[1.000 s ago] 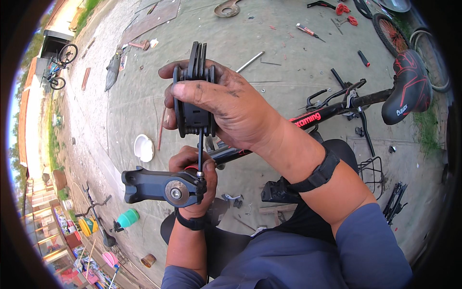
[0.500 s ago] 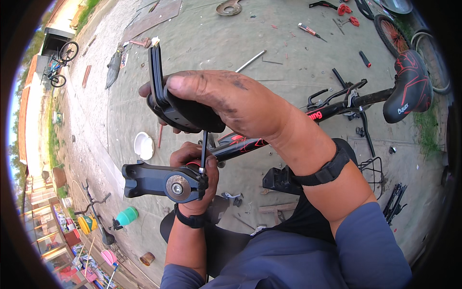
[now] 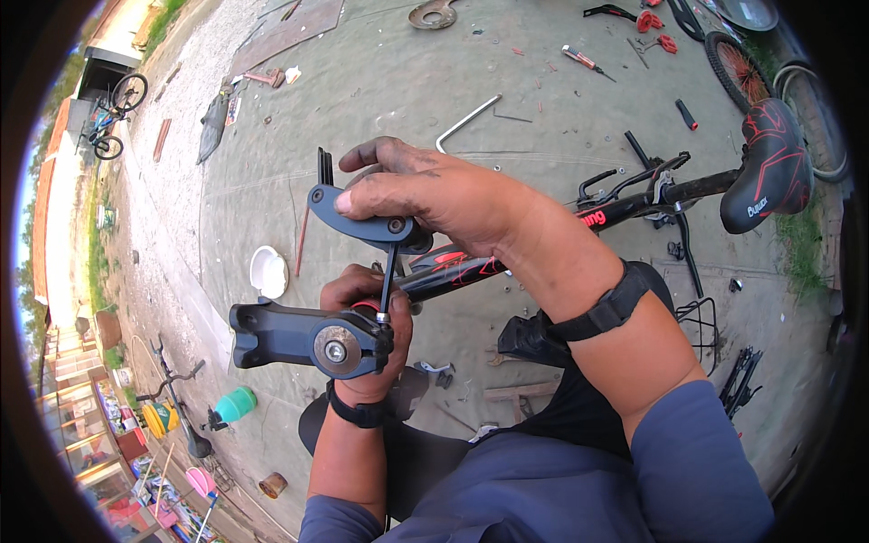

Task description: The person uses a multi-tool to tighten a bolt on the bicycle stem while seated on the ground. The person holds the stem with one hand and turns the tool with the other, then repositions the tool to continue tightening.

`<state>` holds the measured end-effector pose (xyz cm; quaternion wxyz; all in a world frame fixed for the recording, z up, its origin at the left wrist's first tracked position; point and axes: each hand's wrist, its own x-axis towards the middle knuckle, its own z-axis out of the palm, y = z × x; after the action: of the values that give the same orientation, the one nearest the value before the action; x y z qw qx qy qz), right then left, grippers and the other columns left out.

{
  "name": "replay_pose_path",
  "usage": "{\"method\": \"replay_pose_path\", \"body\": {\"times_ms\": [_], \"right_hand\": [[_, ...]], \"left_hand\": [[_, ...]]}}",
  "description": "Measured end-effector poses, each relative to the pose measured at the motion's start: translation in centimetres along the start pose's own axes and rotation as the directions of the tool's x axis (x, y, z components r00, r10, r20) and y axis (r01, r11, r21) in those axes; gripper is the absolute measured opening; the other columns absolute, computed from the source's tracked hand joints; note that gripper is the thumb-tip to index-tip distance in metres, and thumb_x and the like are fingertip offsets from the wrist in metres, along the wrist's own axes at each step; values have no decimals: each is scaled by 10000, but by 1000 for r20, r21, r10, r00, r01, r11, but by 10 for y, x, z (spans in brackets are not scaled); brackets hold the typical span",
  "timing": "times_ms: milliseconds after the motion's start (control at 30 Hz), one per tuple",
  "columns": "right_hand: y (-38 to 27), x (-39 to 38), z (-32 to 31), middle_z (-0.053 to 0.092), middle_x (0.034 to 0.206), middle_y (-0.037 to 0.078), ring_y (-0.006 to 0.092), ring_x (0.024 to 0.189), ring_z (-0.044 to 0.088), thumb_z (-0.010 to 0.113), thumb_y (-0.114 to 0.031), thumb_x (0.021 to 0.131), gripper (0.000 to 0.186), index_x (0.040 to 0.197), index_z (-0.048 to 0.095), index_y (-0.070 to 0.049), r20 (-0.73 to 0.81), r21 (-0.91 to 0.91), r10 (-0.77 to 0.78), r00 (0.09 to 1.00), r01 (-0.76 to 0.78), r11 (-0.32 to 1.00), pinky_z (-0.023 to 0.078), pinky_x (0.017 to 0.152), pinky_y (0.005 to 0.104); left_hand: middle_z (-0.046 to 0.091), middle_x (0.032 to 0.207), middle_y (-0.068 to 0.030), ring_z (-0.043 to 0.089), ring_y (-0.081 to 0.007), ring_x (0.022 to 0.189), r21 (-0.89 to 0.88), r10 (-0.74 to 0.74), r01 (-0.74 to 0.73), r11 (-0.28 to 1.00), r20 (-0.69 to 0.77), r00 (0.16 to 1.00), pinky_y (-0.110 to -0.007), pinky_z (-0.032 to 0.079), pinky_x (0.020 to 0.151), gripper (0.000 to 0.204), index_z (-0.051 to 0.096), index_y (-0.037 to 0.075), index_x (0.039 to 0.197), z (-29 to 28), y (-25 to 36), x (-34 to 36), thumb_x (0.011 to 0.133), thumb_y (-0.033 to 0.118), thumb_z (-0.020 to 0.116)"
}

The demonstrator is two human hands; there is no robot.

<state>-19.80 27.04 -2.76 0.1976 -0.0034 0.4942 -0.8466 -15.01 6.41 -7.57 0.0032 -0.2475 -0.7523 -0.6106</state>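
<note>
Head view: a folding multi-tool (image 3: 362, 222) stands at the side bolt (image 3: 384, 318) of a black bicycle stem (image 3: 281, 335).
The right hand (image 3: 457, 199) has its thumb pressed on the tool body, one finger stretched loosely above; the left hand (image 3: 401, 335) is curled below the stem, but I cannot tell on what it closes. The step seems to be turning this bolt; another turn would call for the key seated straight and the stem kept steady. The frame (image 3: 462, 271) passes close beside the key and may limit its swing. A white bowl (image 3: 269, 273), an L-shaped key (image 3: 466, 125) and a screwdriver (image 3: 584, 60) lie apart on the ground.
</note>
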Motion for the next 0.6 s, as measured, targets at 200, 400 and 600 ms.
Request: {"method": "replay_pose_path", "body": {"times_ms": [200, 400, 600], "right_hand": [[10, -1, 7, 485, 1508, 226, 269, 1291, 555, 777, -312, 832, 928, 1599, 341, -25, 9, 214, -102, 995, 98, 972, 398, 1140, 357], [22, 13, 4, 515, 1479, 184, 254, 1274, 567, 778, -316, 814, 910, 1573, 375, -16, 104, 270, -201, 974, 167, 948, 459, 1071, 334], [38, 27, -2, 588, 1329, 154, 207, 1184, 622, 719, -241, 904, 652, 1439, 480, 43, 15, 438, -187, 982, 162, 884, 516, 1014, 343]], "left_hand": [[580, 910, -97, 633, -167, 750, 27, 48, -49, 998, 23, 999, -289, 526, 670, 347, 452, 44, 1139, -2, -3, -1, 894, -77, 666], [577, 910, -93, 627, -165, 747, -7, 16, -16, 1000, -4, 1000, -288, 522, 675, 347, 455, 43, 1133, 0, -2, -2, 889, -76, 669], [571, 914, -81, 588, -148, 757, 25, 43, -43, 999, 12, 999, -278, 501, 680, 333, 463, 46, 1124, -1, -5, -1, 891, -60, 676]]}}
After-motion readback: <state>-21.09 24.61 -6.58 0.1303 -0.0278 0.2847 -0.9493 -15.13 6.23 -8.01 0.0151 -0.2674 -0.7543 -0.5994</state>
